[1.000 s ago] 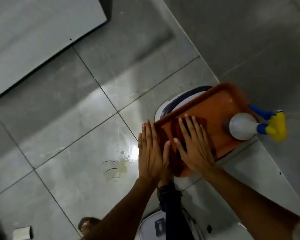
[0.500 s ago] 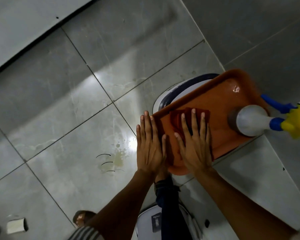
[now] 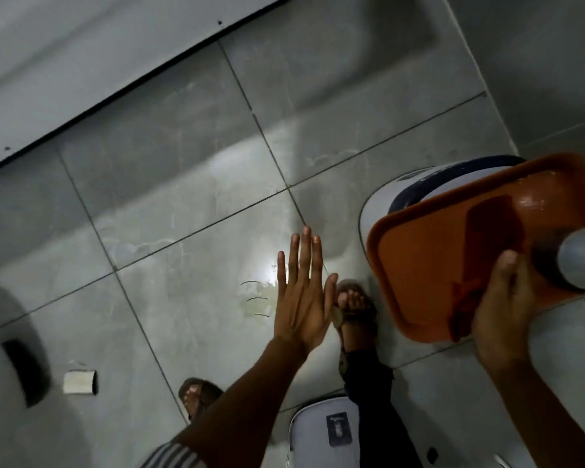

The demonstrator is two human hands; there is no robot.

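Since prev. frame, left hand (image 3: 299, 298) had come off the tray edge and hung over the floor tiles (image 3: 169, 204), fingers straight and close together, holding nothing. Right hand (image 3: 502, 309) had slid from flat on the cloth to the tray's near corner; thumb lay on top, fingers curled under the rim, gripping the orange tray (image 3: 416, 265).

Dark red cloth (image 3: 487, 244) lay on the tray, just beyond the right thumb, its near end at the thumb base; touching or not, cannot tell. White spray bottle (image 3: 581, 261) stood on the tray, just right of the right fingers, partly cut by the frame edge. Tray sat over a white unit w/ dark rim (image 3: 453, 173).

Sandalled foot (image 3: 353, 309) was just right of the left-hand thumb, below it on the floor. Stain w/ wire-like marks (image 3: 255, 298) sat just left of the left-hand fingers.
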